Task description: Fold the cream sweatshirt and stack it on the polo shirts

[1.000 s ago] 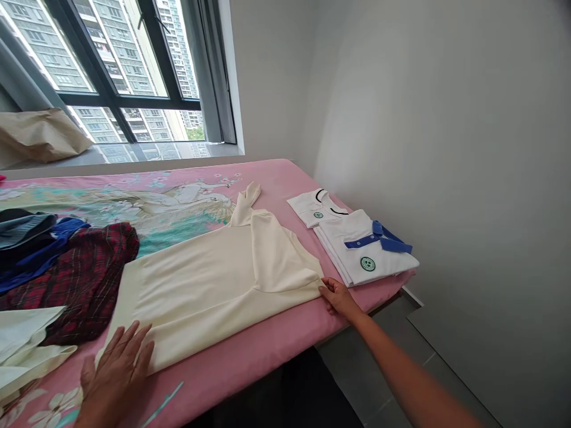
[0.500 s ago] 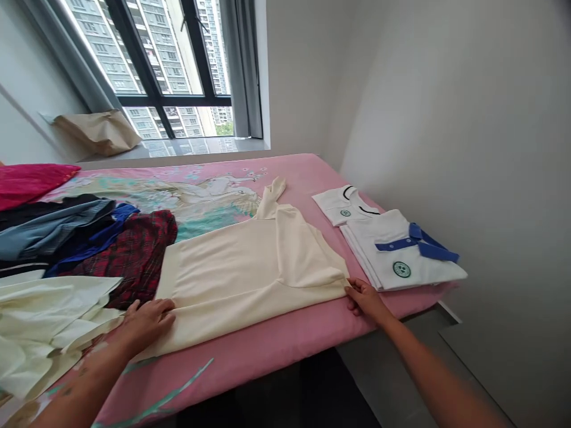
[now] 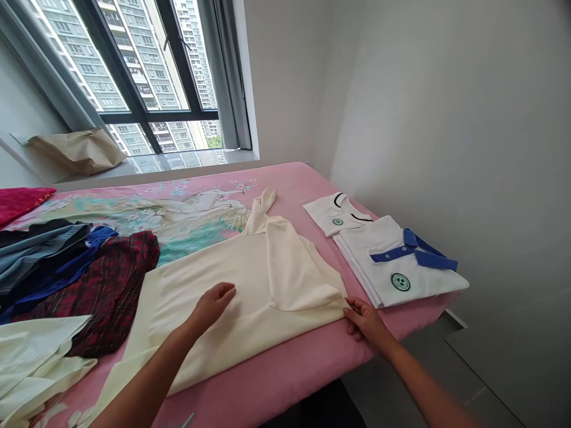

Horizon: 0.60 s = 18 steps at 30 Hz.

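Note:
A cream garment lies spread flat on the pink bed sheet, one sleeve folded across its body. My left hand rests flat on the middle of the garment, fingers loosely curled. At the right-hand corner of the cloth near the bed's front edge, my right hand pinches the garment. Two folded white polo shirts lie just right of it: one with a blue collar on top, one with black trim behind.
A heap of dark clothes with a red plaid piece lies at the left, with more cream cloth in front of it. A brown paper bag sits on the window sill. A grey wall runs along the right.
My left hand has left the garment's lower left edge and moved right, onto the middle of the cloth. My right hand has kept its hold on the right corner.

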### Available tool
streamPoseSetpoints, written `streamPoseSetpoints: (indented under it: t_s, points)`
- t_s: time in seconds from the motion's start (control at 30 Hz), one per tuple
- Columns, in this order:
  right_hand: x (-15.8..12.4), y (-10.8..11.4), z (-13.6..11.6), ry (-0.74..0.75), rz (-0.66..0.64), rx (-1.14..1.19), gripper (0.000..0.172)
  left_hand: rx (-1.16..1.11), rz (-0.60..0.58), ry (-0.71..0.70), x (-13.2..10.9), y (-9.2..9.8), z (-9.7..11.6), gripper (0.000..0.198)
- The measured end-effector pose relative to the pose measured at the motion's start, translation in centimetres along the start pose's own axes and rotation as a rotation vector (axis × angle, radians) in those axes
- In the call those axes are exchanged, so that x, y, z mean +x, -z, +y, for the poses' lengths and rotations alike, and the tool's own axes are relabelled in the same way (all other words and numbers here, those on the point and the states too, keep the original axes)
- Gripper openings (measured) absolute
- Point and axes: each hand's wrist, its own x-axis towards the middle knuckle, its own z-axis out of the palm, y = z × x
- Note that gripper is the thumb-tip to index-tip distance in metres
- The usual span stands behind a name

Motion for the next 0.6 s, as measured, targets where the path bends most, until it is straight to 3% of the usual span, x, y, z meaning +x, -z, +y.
streamPoseSetpoints:
  t_s: [0.13,0.33,0.47,0.6]
  points:
    - [0.1,0.1,0.0,0.008,-0.011,0.053,0.043,-0.197,-0.1,0.078,6.3,-5.4,3.8,0.029]
    - [0.1,0.3,-1.4,0.015,-0.023,0.088,0.042,-0.451,-0.105,0.29,14.2,-11.1,6.6,0.024]
    - [-0.1,0.5,-1.8,0.023,-0.009,0.142,0.051,-0.564,-0.122,0.383,15.8,-12.7,9.1,0.017]
    - [-0.1,0.5,-1.7,0.006,0.018,0.133,0.053,-0.725,-0.072,0.212,15.4,-12.2,11.7,0.02]
